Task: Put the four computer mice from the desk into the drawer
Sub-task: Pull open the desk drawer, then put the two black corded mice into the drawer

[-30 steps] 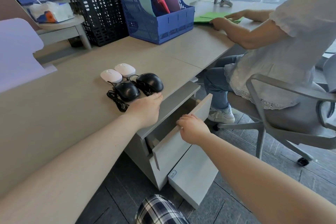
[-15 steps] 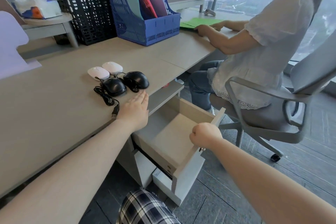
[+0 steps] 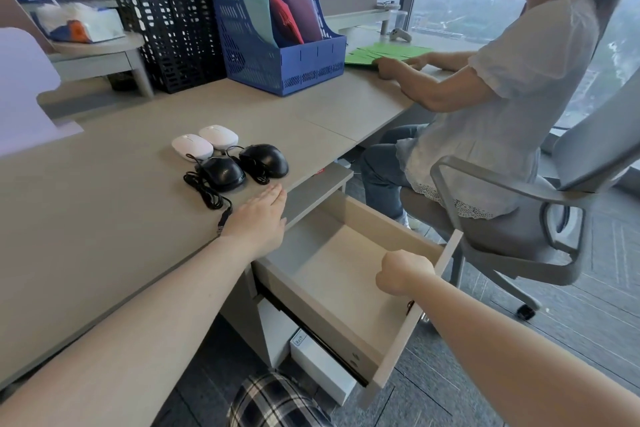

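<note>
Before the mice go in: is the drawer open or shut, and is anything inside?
Open. The drawer is pulled well out, the right hand on its front panel. Its visible floor is bare; no mouse lies inside.

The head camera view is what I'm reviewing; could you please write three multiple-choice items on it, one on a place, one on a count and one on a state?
1. Where do the computer mice lie?
A. In the drawer
B. On the desk, near its front edge
C. On the chair

2. How many mice are black?
A. One
B. Two
C. Four

3. What state is the drawer in?
A. Pulled open and empty
B. Shut
C. Open and full of folders

Answers:
1 B: the black mice and white mice sit on the desk, beyond the left hand.
2 B: two black, two white.
3 A: the drawer shows a bare floor, the right hand on its front.
</note>
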The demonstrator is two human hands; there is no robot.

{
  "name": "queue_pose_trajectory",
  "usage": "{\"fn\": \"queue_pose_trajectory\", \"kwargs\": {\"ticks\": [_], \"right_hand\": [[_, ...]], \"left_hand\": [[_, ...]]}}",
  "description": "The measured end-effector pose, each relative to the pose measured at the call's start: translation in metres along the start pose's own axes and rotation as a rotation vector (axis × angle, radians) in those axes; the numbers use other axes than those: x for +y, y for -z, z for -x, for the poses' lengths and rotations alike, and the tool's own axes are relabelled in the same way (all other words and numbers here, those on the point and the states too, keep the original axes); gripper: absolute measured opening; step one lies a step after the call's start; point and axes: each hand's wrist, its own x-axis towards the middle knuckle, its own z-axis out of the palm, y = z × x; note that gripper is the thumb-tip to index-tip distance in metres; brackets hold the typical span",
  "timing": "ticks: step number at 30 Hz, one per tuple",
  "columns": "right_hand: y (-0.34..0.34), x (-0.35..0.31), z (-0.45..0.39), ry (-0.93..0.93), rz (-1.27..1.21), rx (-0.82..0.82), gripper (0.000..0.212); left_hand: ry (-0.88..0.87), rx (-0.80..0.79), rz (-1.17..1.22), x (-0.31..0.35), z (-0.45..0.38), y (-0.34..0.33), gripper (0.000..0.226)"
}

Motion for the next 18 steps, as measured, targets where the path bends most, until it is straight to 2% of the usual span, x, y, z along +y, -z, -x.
{"fn": "queue_pose_trajectory", "kwargs": {"ticks": [4, 7, 10, 12, 15, 18], "right_hand": [[0.012, -0.015, -0.015, 0.051, -0.091, 0.074, 0.020], [0.034, -0.040, -0.023, 0.098, -0.213, 0.202, 0.026], [0.061, -0.068, -0.030, 0.161, -0.363, 0.339, 0.018], [0.078, -0.087, -0.036, 0.200, -0.433, 0.411, 0.022], [0.098, -0.110, -0.046, 0.247, -0.492, 0.473, 0.038], [0.112, -0.131, -0.058, 0.293, -0.486, 0.465, 0.050]], "left_hand": [[0.029, -0.007, 0.079, 0.001, 0.000, 0.008, 0.051], [0.083, 0.144, 0.144, 0.000, -0.002, 0.016, 0.036], [0.258, 0.343, 0.067, -0.011, -0.006, 0.028, 0.030], [0.433, 0.395, 0.105, -0.025, -0.009, 0.035, 0.033], [0.638, 0.277, 0.210, -0.048, -0.015, 0.041, 0.057], [0.745, 0.141, 0.282, -0.066, -0.025, 0.042, 0.075]]}}
